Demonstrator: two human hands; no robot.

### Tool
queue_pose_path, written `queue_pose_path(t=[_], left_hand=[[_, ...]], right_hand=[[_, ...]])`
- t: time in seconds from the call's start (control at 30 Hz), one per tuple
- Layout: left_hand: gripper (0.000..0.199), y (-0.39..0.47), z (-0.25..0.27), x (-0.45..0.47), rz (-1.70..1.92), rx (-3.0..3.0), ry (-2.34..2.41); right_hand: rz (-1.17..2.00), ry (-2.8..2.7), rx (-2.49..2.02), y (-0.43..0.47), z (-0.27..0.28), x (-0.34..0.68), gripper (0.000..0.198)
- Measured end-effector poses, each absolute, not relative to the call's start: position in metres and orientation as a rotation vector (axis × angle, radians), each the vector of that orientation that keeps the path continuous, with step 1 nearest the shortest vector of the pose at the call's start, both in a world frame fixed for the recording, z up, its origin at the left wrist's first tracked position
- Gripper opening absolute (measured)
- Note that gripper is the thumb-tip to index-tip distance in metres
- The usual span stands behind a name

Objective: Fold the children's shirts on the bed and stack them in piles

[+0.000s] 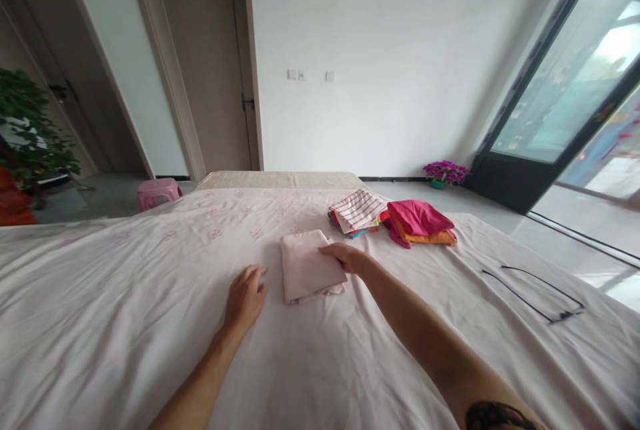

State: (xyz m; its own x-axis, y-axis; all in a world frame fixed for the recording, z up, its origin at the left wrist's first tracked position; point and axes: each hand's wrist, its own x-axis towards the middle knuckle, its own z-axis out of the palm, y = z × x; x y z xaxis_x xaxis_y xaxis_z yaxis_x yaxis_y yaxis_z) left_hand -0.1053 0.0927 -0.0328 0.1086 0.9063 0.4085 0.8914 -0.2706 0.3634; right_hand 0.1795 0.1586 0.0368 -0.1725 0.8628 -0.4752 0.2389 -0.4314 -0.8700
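A pale pink folded cloth (311,267) lies in a flat square on the bedsheet in front of me. My right hand (345,257) grips its right edge, thumb on top and the other fingers hidden beneath. Just left of the cloth, apart from it, my left hand (247,295) hovers over or rests on the sheet with loosely curled fingers and nothing in them. Beyond my right hand sit two piles: a red-and-white striped folded cloth (359,209) on top of other colourful pieces, and a crimson folded cloth (421,218) over an orange one (433,239).
Eyeglasses (543,297) lie on the right of the pink flowered bedsheet (150,323). Past the bed are a pink plastic stool (159,193), a purple potted flower (447,173) and a leafy plant (30,127). A glass door (555,83) stands at the right.
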Motion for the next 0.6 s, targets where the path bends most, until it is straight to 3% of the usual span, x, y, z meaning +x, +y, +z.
queue_pose_path(t=[0.17,0.6], left_hand=[[0.036,0.095,-0.036,-0.106,0.874,2.329,1.869],[0.040,0.096,-0.040,-0.108,0.795,2.344,1.844]], right_hand=[[1.822,-0.953,-1.378,0.138,0.036,0.173,0.024],[1.492,-1.000,-1.154,0.098,0.112,0.276,0.035]])
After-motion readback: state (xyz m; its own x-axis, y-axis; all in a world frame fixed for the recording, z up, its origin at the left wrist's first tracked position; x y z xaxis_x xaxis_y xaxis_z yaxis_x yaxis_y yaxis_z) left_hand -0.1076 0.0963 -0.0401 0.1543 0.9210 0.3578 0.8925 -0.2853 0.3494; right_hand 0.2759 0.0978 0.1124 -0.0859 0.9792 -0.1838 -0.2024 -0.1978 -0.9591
